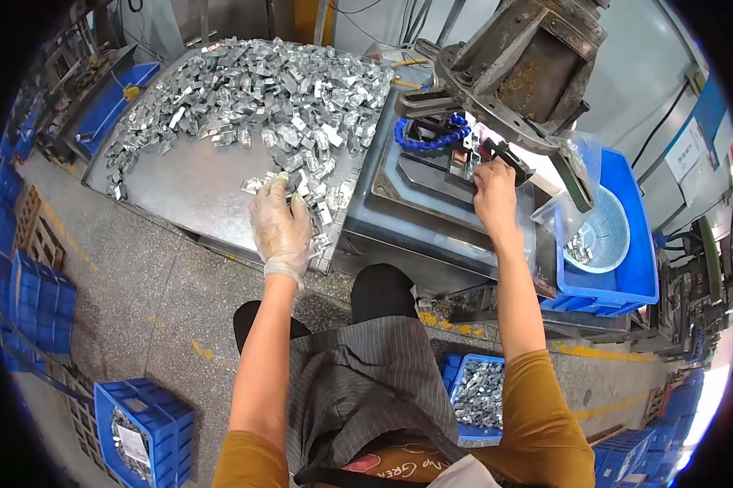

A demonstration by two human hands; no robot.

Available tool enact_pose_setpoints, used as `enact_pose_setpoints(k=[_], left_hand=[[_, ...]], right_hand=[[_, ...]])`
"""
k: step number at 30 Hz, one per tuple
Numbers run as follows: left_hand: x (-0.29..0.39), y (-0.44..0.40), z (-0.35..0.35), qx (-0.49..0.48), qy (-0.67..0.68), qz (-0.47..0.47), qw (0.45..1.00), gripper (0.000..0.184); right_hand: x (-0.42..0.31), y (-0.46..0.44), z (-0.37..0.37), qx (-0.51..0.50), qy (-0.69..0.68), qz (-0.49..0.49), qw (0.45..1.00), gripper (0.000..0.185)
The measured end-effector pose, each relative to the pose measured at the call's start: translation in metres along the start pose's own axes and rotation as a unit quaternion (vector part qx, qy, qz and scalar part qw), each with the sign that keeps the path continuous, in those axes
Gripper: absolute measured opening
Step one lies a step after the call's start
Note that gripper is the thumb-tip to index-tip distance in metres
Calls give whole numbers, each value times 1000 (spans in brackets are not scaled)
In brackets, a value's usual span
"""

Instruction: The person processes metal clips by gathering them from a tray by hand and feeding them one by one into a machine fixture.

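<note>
My left hand, in a thin pale glove, rests at the near edge of a heap of small shiny metal parts. Its thumb stands apart from the fingers, which touch loose parts on the metal table. At the press, my bare right hand reaches to the fixture under the press head. The fingers there are closed together beside a small silver piece; what lies between the fingertips is hidden. A blue coiled hose curves just left of the fixture.
Right of the press, a blue crate holds a light-blue basket with some metal parts inside. Another blue bin of parts stands on the floor by my legs. At lower left is a further blue crate with parts and a paper.
</note>
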State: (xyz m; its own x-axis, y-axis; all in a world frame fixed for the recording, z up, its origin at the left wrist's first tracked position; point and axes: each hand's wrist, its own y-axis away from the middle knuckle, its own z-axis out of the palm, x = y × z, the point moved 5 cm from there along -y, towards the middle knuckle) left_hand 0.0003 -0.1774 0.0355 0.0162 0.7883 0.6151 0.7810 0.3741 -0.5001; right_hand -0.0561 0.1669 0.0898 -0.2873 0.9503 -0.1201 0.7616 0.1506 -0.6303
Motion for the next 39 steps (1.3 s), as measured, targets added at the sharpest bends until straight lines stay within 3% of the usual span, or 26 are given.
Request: enact_pose_setpoints(k=[13, 22, 29, 39], left_hand=[[0, -1, 0, -7, -7, -9, 1000, 35], [4, 0, -2, 10, 6, -2, 1000, 33], [3, -2, -4, 17, 2, -3, 1000, 32], [5, -4, -7, 8, 3, -20, 1000, 34]], right_hand=[[18, -34, 24, -22, 88, 16, 996, 22], [-25, -27, -1, 81, 56, -34, 995, 17], [-103, -12, 17, -13, -135, -94, 986, 14], [-158, -7, 66, -127, -187, -139, 964, 14]])
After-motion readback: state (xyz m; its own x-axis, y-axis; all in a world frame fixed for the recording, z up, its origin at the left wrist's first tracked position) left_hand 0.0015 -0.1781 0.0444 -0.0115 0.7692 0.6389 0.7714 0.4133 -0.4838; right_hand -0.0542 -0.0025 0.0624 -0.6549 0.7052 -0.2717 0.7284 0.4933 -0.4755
